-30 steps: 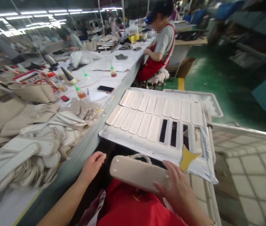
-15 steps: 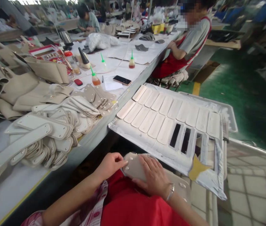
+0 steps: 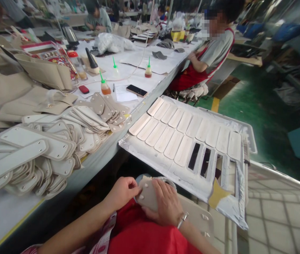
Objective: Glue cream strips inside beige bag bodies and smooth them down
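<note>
A long beige leather piece (image 3: 196,213) with rounded corners and small whitish fittings near its ends lies over my lap, against the red apron (image 3: 150,234). My right hand (image 3: 165,203) is laid across it, fingers together over the top edge and thumb on the near side, gripping it. At the piece's left end my left hand (image 3: 124,190) is closed in a pinch, thumb and index finger at the edge beside the fittings. What lies between those fingertips is mostly hidden. Behind the piece, part of a clear plastic rim (image 3: 172,182) shows.
Many similar pieces (image 3: 38,151) are heaped on the table at left. A covered board (image 3: 152,151) with pale strips in rows stands ahead, a yellow scrap (image 3: 217,194) on its edge. Glue bottles (image 3: 105,87) and a phone (image 3: 137,90) lie beyond. A co-worker (image 3: 208,60) sits at far right.
The view has shifted slightly, so the table and board sit further left. Both hands keep nearly the same hold on the leather piece, its left end now tilted up a little more.
</note>
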{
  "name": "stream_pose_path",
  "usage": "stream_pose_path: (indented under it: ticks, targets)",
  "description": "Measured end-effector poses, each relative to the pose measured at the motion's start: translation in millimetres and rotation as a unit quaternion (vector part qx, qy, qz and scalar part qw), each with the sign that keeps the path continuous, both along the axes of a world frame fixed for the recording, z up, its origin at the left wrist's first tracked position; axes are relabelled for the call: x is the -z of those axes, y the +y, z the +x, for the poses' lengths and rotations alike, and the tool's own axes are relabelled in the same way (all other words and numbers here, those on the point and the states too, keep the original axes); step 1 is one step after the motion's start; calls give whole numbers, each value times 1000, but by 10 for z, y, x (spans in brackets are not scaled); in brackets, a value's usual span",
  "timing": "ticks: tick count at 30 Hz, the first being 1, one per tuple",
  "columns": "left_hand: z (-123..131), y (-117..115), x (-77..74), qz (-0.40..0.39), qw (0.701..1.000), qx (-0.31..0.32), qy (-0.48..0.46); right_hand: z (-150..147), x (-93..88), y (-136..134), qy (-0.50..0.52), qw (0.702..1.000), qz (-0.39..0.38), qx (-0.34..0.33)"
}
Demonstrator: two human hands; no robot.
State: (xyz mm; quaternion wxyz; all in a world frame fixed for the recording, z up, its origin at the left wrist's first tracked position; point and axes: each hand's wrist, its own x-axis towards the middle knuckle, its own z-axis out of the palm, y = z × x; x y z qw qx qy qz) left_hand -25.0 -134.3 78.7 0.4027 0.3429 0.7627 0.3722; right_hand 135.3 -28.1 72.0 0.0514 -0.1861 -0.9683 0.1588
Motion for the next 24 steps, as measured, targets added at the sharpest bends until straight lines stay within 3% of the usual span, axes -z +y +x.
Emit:
stream_pose_path:
  ticks: [10,17,21,24]
  targets:
    - [-95,77,15,10,998,47,30,-76,-38,-27,8,999,-18,27]
    - [-108,80,75,3,994,55,-97,-135,-69,-130,-5,999,-1,42]
    - [-242,47,101,0,975,74,-211,32,-90,-59,-9,1000,-10,1]
    - [-329,47,-13,44,988,35,-143,348,-128,111,-3,1000,8,11]
